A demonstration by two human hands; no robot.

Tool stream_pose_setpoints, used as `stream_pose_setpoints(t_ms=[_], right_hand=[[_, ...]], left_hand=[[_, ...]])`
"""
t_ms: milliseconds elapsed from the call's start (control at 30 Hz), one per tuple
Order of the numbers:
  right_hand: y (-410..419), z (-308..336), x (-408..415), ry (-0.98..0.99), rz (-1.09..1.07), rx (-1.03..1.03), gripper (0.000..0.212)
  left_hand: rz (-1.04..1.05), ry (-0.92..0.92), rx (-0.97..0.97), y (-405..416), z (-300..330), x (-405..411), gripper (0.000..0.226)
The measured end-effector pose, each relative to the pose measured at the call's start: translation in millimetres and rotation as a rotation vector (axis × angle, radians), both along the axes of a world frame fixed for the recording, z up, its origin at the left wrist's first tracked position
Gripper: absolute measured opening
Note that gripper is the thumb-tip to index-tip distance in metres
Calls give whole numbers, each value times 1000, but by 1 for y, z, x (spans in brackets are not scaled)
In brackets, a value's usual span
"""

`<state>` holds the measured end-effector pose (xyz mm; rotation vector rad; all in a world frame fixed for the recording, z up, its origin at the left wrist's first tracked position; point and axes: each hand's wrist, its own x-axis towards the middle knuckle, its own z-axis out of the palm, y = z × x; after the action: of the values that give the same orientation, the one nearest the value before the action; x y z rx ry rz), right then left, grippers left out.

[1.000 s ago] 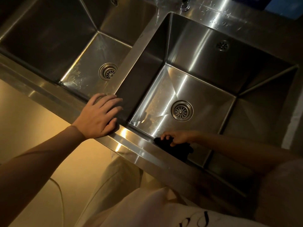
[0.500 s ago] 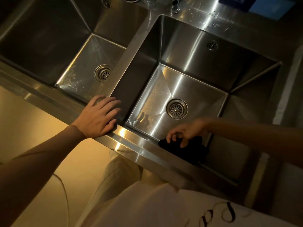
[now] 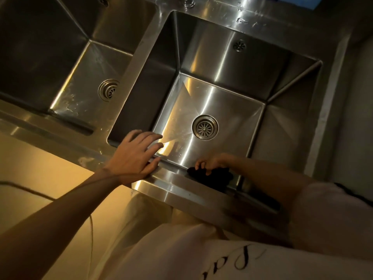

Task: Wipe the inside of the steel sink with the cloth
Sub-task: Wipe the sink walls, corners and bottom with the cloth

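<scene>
The right basin of the steel sink [image 3: 228, 65] has a round drain [image 3: 205, 127] in its floor. Inside it, my right hand [image 3: 212, 163] presses a dark cloth [image 3: 214, 177] against the near wall, low down by the floor. Part of the cloth is hidden under the front rim. My left hand [image 3: 135, 156] rests with fingers spread on the front rim, at the near left corner of this basin, its fingertips reaching over the edge.
A second steel basin [image 3: 66, 63] with its own drain [image 3: 108, 90] lies to the left, its floor spotted with water. A steel divider [image 3: 137, 57] separates the two. A thin cable [image 3: 30, 191] hangs below the counter at the left.
My left hand has slid right along the front rim, from the divider to the right basin's near corner. My right hand with the cloth stays low at the near wall. The view has shifted right.
</scene>
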<state>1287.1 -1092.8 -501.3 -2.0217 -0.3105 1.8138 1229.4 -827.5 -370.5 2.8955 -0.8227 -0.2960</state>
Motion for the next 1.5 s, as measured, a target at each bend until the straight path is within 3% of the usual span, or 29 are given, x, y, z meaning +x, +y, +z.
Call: stream_pose_setpoints(t_ms=[167, 367, 467, 733, 833, 1067, 1233, 1333, 1500], right_hand=[[-10, -20, -13, -57, -121, -15, 48], [-22, 36, 14, 155, 103, 47, 47], [-28, 75, 22, 241, 110, 114, 46], [-46, 152, 6, 16, 85, 236, 47], [-44, 145, 3, -6, 54, 191, 45], [-25, 40, -10, -22, 108, -56, 48], [-47, -1, -20, -97, 167, -155, 46], [-54, 2, -16, -4, 219, -182, 42], [-66, 64, 3, 183, 212, -173, 46]], left_hand=[[19, 53, 26, -1, -4, 1, 51], [33, 89, 1, -3, -2, -1, 58], [24, 93, -17, -5, -1, -1, 57], [17, 106, -25, -5, 1, -2, 57], [14, 108, -25, -5, 0, -3, 58], [0, 112, -26, -3, -3, -3, 57], [28, 99, -34, 0, -5, -4, 48], [17, 98, -32, 1, -5, -3, 47], [-11, 119, 2, -2, -5, -3, 51]])
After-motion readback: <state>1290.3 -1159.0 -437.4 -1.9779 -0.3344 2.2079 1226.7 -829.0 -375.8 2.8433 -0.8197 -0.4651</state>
